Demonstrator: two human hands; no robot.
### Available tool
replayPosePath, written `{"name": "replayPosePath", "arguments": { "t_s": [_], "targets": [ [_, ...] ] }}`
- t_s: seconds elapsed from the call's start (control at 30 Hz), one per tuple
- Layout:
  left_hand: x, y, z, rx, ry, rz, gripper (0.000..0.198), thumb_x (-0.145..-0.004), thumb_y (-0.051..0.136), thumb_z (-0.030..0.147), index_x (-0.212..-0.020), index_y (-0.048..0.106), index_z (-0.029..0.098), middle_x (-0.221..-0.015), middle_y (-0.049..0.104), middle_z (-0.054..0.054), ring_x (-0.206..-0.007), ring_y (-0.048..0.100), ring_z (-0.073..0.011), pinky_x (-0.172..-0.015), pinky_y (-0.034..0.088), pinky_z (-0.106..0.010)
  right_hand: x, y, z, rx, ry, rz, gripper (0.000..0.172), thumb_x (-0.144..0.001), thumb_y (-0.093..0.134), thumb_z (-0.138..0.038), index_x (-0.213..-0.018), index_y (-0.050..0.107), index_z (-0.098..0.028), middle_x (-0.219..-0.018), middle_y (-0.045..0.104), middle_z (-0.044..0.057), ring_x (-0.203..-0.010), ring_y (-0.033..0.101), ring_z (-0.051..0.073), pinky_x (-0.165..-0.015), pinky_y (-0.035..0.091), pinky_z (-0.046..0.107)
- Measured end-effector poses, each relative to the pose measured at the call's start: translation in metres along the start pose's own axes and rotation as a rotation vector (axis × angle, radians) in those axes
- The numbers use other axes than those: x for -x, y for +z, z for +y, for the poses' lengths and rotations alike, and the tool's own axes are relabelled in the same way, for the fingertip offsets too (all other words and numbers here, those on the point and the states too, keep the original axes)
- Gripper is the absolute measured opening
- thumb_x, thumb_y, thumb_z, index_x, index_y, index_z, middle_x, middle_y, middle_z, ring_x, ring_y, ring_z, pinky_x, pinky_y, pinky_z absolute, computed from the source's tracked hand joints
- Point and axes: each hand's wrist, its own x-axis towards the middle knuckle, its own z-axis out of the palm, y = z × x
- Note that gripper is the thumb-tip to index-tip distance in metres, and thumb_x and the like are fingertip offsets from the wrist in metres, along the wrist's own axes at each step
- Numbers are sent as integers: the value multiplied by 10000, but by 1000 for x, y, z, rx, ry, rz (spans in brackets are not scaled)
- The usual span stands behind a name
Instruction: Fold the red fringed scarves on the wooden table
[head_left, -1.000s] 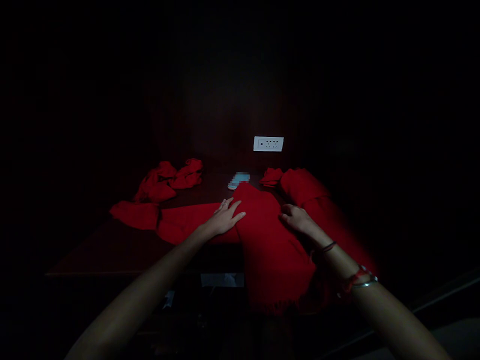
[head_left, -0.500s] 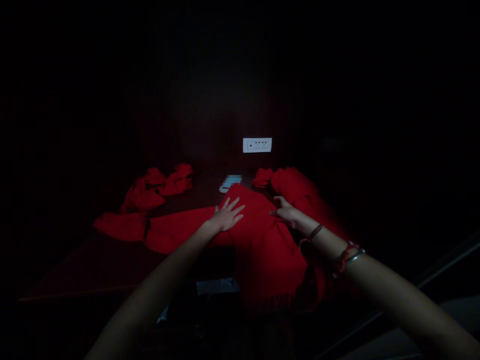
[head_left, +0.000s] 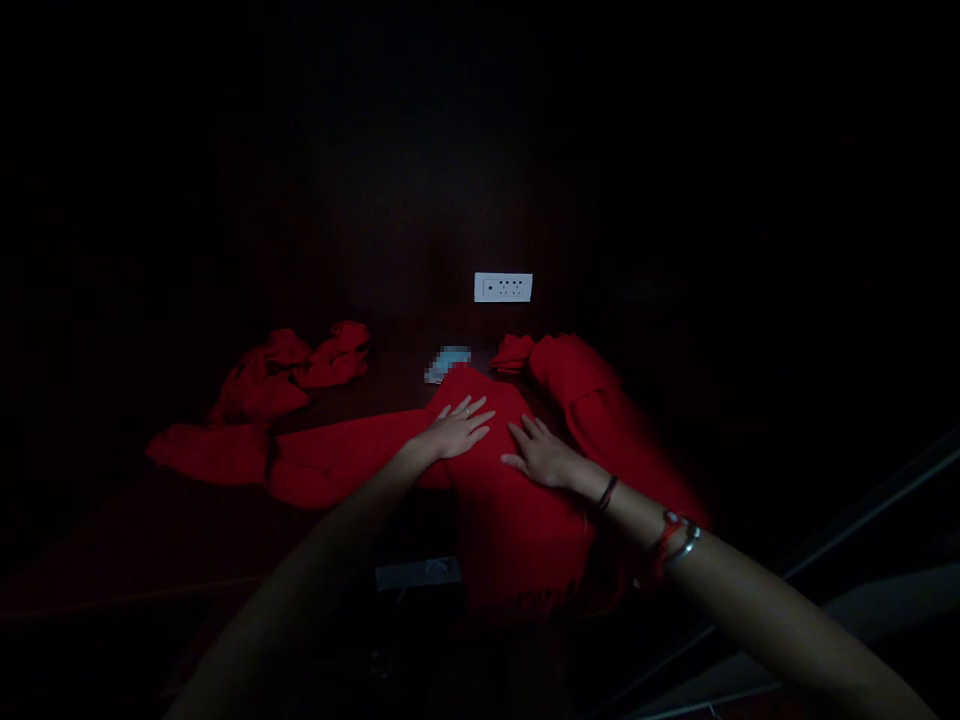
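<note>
A red fringed cloth, like a scarf or shawl (head_left: pixel 517 520), lies over a dark table and hangs past its front edge. My left hand (head_left: pixel 456 432) rests flat on its upper left part, fingers spread, a ring on one finger. On the cloth's right side lies my right hand (head_left: pixel 541 455), palm down with fingers apart. Bracelets circle the right wrist and forearm. From under my left forearm a red fabric strip (head_left: pixel 337 455) runs leftward across the table.
Crumpled red cloth (head_left: pixel 277 375) lies at the back left. More red fabric (head_left: pixel 600 385) is bunched on the right. Behind the scarf sits a pale, blurred flat object (head_left: pixel 448 364). A white socket panel (head_left: pixel 503 287) is on the dark wall. The surroundings are very dim.
My right hand has moved left and slightly down, from the cloth's right edge onto its surface. The left hand stays in nearly the same place. The view has shifted slightly.
</note>
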Motion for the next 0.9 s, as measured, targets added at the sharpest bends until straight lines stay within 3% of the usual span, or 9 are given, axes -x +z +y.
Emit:
{"name": "replayPosePath", "arguments": {
  "t_s": [0.1,0.2,0.3,0.4,0.53,0.67,0.77,0.9],
  "targets": [
    [-3,5,-6,14,8,-41,468,-832,193,467,-1274,220,314,-1367,156,3,-1244,94,-204,-970,134,-443,8,17,-2,-15,46,-66,660,-808,183,-518,-1299,191,-77,-1343,143,198,-1231,86,300,-958,184,427],
    [-1,5,-14,14,1,-16,477,-827,202,480,-1273,225,311,-1367,154,-5,-1245,89,-206,-971,119,-448,9,14,-1,-31,53,-127,703,-788,194,-554,-1285,223,-58,-1334,169,206,-1231,87,297,-960,185,420],
    [13,2,-22,4,-105,134,480,-829,199,475,-1276,223,300,-1378,98,-9,-1247,49,-230,-963,105,-483,-3,-3,-2,-60,87,-54,696,-764,248,-575,-1248,290,-77,-1293,260,213,-1206,192,307,-907,270,433],
    [37,2,-26,33,-267,268,534,-826,196,482,-1297,183,231,-1381,57,-63,-1245,35,-250,-962,161,-452,-24,-14,-2,-99,234,71,646,-747,355,-527,-1234,296,-106,-1228,334,231,-1111,363,307,-817,361,415],
    [59,3,-24,46,-308,142,689,-742,252,621,-1309,124,251,-1378,53,-96,-1234,29,-307,-946,156,-486,-59,-15,8,-245,423,25,588,-677,531,-369,-1181,347,-130,-1085,484,190,-957,507,261,-729,419,351],
    [60,-2,-19,15,-352,-30,719,-661,237,715,-1281,158,360,-1380,80,-41,-1209,30,-385,-907,98,-574,-88,-14,26,-360,458,56,506,-626,572,-235,-1094,412,-128,-967,566,111,-846,561,191,-658,437,251],
    [59,-5,-16,6,-387,-52,686,-657,226,720,-1264,153,410,-1369,149,-18,-1185,101,-425,-871,115,-609,-90,-17,35,-357,465,114,464,-678,496,-184,-1123,370,-154,-974,569,71,-824,565,147,-632,433,205],
    [59,-4,-9,-29,-377,-17,647,-677,247,695,-1256,193,411,-1358,186,-22,-1166,147,-442,-856,142,-612,-73,-16,32,-298,453,153,429,-715,411,-110,-1140,362,-135,-1002,555,119,-896,541,183,-683,416,232]
  ]
}}
